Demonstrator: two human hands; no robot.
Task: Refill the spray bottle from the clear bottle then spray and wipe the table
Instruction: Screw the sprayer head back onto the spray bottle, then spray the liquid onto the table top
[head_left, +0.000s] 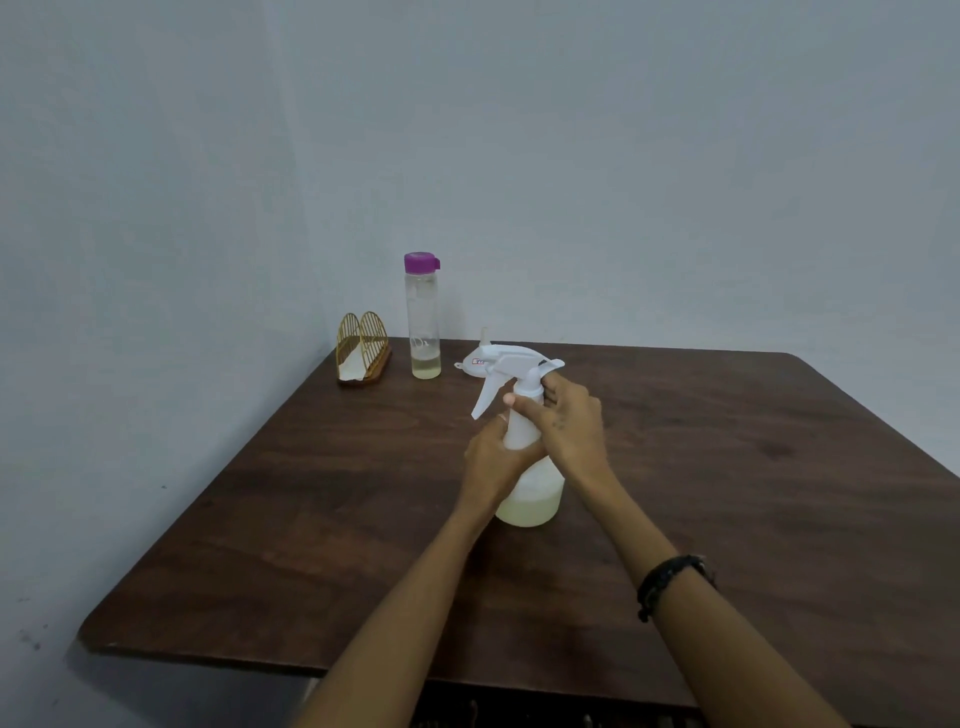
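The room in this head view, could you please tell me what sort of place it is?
Probably a plain room at home, in a corner: a dark wooden table against bare walls, with a napkin holder and a clear bottle on it.

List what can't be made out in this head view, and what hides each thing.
- Spray bottle middle: covered by the left hand and right hand gripping it.
- Whether the trigger head is being screwed on or off: a single picture cannot show it.
- White funnel: mostly hidden behind the trigger head; its red label is too small to read.
- Clear bottle markings: too faint.
- Table near edge: cut off by the frame's bottom edge.
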